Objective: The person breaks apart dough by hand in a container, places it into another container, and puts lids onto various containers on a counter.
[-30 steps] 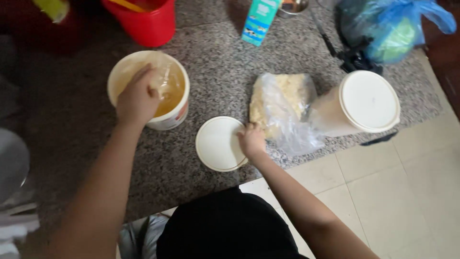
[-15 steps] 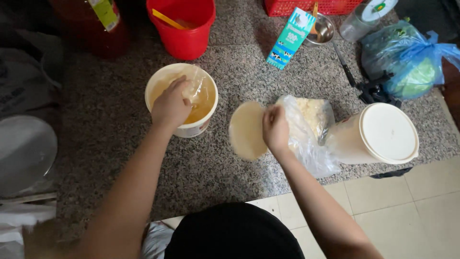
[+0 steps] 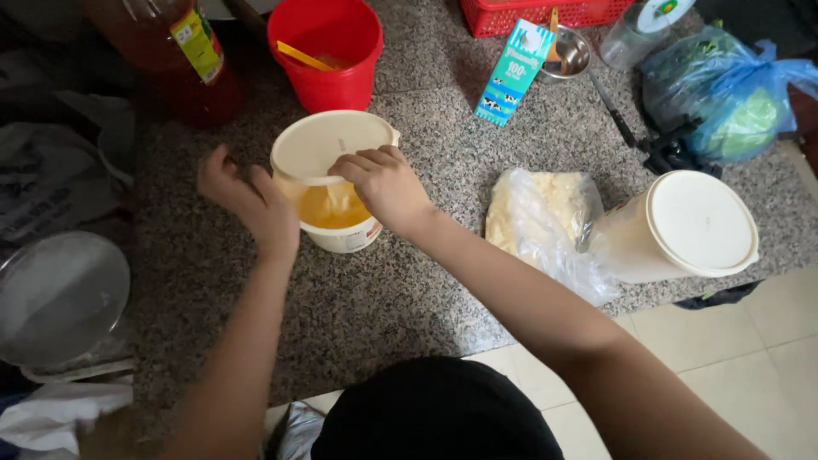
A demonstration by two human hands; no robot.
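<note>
A white tub point(image 3: 345, 234) of yellow liquid stands on the speckled stone counter point(image 3: 426, 290). My right hand point(image 3: 383, 183) holds a round cream lid point(image 3: 328, 143) tilted over the tub's far rim, so it covers part of the opening. My left hand point(image 3: 247, 200) hovers just left of the tub with fingers spread and nothing in it. A clear plastic bag of pale yellow pieces point(image 3: 545, 217) lies to the right of my right forearm.
A large lidded white container point(image 3: 682, 228) sits at the counter's right edge. Behind are a red bucket point(image 3: 328, 51), a blue-green carton point(image 3: 511, 72), a bottle of reddish liquid point(image 3: 183, 55), a blue bag point(image 3: 733, 94) and a red basket point(image 3: 545, 13). A glass lid point(image 3: 60, 294) lies left.
My right hand picked the lid up off the counter and carried it left onto the tub. My left hand came out of the tub and moved to its left side.
</note>
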